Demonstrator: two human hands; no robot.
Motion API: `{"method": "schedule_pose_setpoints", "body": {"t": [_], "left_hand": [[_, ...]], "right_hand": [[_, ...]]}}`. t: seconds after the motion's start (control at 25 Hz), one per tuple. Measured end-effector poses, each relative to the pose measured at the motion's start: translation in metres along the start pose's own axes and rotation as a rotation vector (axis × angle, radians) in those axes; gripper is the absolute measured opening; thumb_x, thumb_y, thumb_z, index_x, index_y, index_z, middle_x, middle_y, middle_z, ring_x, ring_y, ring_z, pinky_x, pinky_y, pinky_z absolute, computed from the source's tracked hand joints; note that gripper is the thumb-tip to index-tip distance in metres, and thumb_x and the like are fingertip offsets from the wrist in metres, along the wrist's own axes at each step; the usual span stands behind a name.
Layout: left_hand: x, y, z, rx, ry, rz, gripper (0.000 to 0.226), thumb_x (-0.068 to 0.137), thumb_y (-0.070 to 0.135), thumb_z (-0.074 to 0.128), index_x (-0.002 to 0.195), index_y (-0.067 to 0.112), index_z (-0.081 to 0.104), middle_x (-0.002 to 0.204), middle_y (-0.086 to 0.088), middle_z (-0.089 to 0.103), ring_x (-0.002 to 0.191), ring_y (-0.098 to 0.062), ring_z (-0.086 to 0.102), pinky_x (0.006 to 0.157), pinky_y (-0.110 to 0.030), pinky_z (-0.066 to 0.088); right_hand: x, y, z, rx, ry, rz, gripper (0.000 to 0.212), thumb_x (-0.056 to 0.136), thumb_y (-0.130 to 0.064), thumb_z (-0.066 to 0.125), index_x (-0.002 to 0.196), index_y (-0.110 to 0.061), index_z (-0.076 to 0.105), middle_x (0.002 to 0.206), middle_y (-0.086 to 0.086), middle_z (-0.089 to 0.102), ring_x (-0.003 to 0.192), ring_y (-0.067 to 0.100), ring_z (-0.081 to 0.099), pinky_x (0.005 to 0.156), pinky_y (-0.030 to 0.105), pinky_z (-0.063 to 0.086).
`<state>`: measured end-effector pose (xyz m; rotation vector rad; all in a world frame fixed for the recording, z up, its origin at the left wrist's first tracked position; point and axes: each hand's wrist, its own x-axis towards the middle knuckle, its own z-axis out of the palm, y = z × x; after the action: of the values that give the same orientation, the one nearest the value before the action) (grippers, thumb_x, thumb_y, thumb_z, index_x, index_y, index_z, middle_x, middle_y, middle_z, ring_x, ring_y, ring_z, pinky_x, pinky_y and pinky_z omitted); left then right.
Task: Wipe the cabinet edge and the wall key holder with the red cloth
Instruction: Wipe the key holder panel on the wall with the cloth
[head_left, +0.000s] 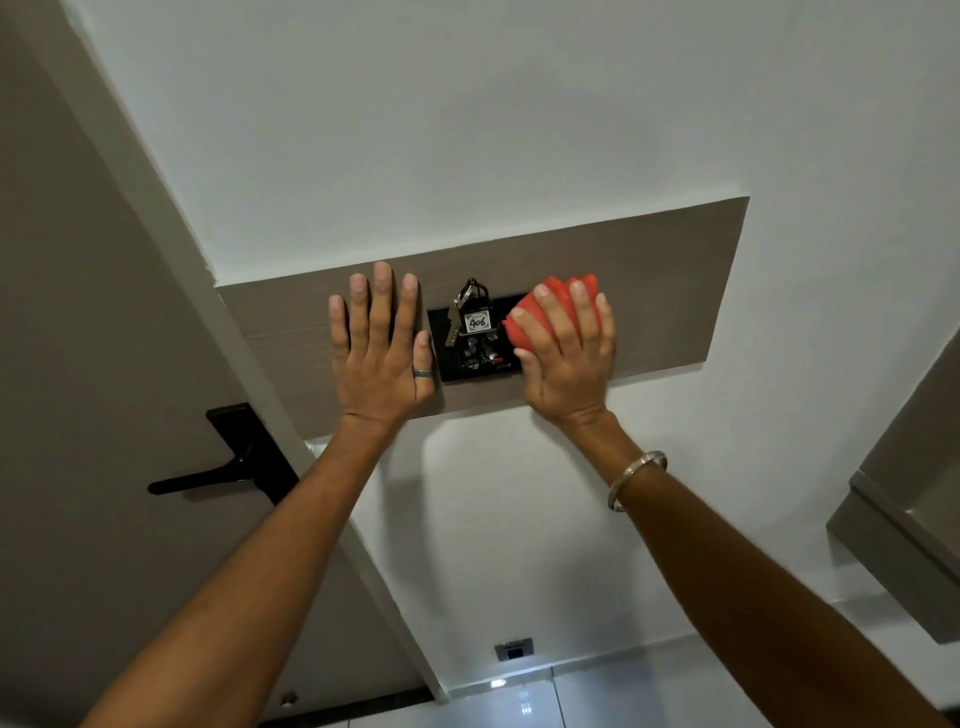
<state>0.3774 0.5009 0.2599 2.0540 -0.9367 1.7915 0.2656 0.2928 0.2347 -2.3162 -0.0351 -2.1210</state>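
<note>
A black wall key holder (470, 364) is mounted on a long grey-brown wood panel (665, 291) on the white wall. A key with a tag marked 406 (477, 322) sits in it. My right hand (569, 353) presses the bunched red cloth (524, 317) against the panel at the holder's right edge. My left hand (382, 345) lies flat on the panel just left of the holder, fingers spread, holding nothing. A grey cabinet (904, 530) juts in at the right.
A grey-brown door (78, 364) with a black lever handle (228, 467) stands at the left, beside its pale frame. A small black doorstop (513, 649) sits low on the wall above the glossy white floor tiles (524, 701).
</note>
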Motion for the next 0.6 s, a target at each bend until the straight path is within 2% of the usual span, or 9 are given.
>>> {"method": "schedule_pose_setpoints", "body": {"t": [0.04,0.12,0.2,0.24,0.32,0.4,0.48,0.52,0.6], "left_hand": [[0.001,-0.001,0.0,0.006,0.001,-0.001,0.065,0.108,0.033,0.036,0.167,0.016,0.016,0.173,-0.011,0.015,0.163,-0.027,-0.003,0.134,-0.049,0.002],[0.002,0.0,0.0,0.015,-0.002,0.006,0.065,0.108,0.034,0.034,0.168,0.016,0.014,0.175,-0.008,0.003,0.163,-0.027,-0.004,0.134,-0.048,0.001],[0.0,0.001,0.001,0.015,-0.005,0.013,0.065,0.108,0.034,0.033,0.168,0.016,0.013,0.174,-0.007,0.002,0.163,-0.027,-0.005,0.134,-0.048,0.0],[-0.001,0.001,0.001,0.014,-0.001,0.018,0.065,0.108,0.034,0.033,0.167,0.016,0.013,0.174,-0.008,0.006,0.163,-0.027,-0.005,0.134,-0.048,0.0],[-0.001,-0.001,0.001,0.025,0.003,0.013,0.064,0.108,0.033,0.034,0.167,0.014,0.016,0.171,-0.013,0.019,0.163,-0.027,-0.004,0.134,-0.048,0.001],[0.003,0.002,0.001,0.026,0.016,0.005,0.064,0.106,0.032,0.036,0.165,0.012,0.019,0.166,-0.019,0.033,0.163,-0.027,-0.003,0.134,-0.048,0.003],[0.003,0.002,-0.001,-0.007,0.016,-0.018,0.065,0.105,0.031,0.038,0.165,0.011,0.021,0.162,-0.022,0.04,0.162,-0.026,-0.003,0.133,-0.048,0.005],[0.003,0.002,-0.002,-0.014,0.018,-0.014,0.065,0.105,0.031,0.039,0.164,0.01,0.022,0.162,-0.022,0.041,0.162,-0.025,-0.003,0.132,-0.048,0.006],[0.002,0.002,-0.002,0.0,0.017,0.004,0.066,0.104,0.031,0.041,0.164,0.01,0.023,0.163,-0.019,0.04,0.162,-0.024,-0.003,0.132,-0.048,0.007]], "right_hand": [[0.003,-0.001,-0.002,0.018,0.035,0.077,0.039,0.112,-0.039,0.037,0.139,-0.022,0.061,0.144,0.013,0.067,0.145,0.039,0.045,0.119,0.064,0.039],[0.005,-0.026,0.001,0.146,0.116,0.402,0.042,0.113,-0.039,0.035,0.137,-0.018,0.064,0.146,0.012,0.065,0.15,0.038,0.044,0.124,0.066,0.033],[0.007,-0.048,0.003,0.34,0.182,0.594,0.047,0.115,-0.039,0.033,0.137,-0.013,0.065,0.151,0.012,0.061,0.156,0.036,0.039,0.126,0.068,0.03],[0.006,-0.053,0.003,0.419,0.204,0.595,0.049,0.115,-0.038,0.032,0.138,-0.01,0.064,0.154,0.014,0.058,0.159,0.036,0.036,0.126,0.069,0.029],[-0.003,-0.065,0.004,0.443,0.122,0.43,0.049,0.115,-0.038,0.031,0.141,-0.011,0.061,0.158,0.017,0.052,0.162,0.034,0.028,0.129,0.067,0.025],[-0.018,-0.077,0.007,0.234,-0.02,0.163,0.044,0.113,-0.041,0.033,0.144,-0.021,0.057,0.158,0.012,0.048,0.162,0.03,0.026,0.13,0.059,0.024],[-0.022,-0.073,0.015,0.027,-0.067,-0.011,0.041,0.111,-0.043,0.037,0.144,-0.028,0.056,0.156,0.007,0.049,0.152,0.033,0.038,0.122,0.058,0.035],[-0.018,-0.066,0.02,-0.031,-0.04,-0.036,0.042,0.11,-0.044,0.037,0.144,-0.029,0.057,0.154,0.006,0.05,0.147,0.034,0.043,0.118,0.057,0.038],[-0.012,-0.071,0.03,-0.02,0.055,0.096,0.044,0.11,-0.046,0.035,0.143,-0.029,0.058,0.153,0.005,0.052,0.145,0.035,0.046,0.121,0.054,0.037]]}}
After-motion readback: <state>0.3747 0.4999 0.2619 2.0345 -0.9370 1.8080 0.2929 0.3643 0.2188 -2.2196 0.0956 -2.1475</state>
